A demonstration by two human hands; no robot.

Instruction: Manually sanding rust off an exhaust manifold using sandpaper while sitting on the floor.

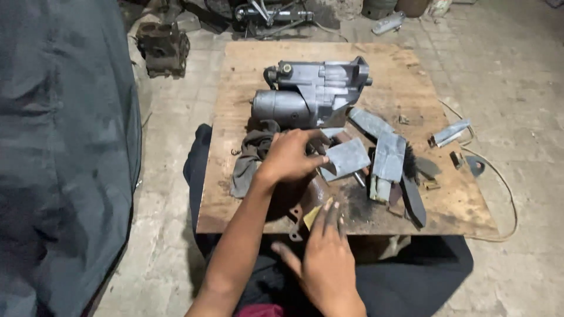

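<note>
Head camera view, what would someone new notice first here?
The grey starter motor lying on its side at the far middle of the wooden board. Nearer, the left hand rests among grey sandpaper pieces and a dark rag, while the right hand presses at the board's near edge.

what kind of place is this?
Probably a small repair workshop, with work done on the floor. A grey starter motor sits on a worn wooden board, more dark machine parts lie on the stained concrete floor, and metal scraps are scattered around.
</note>
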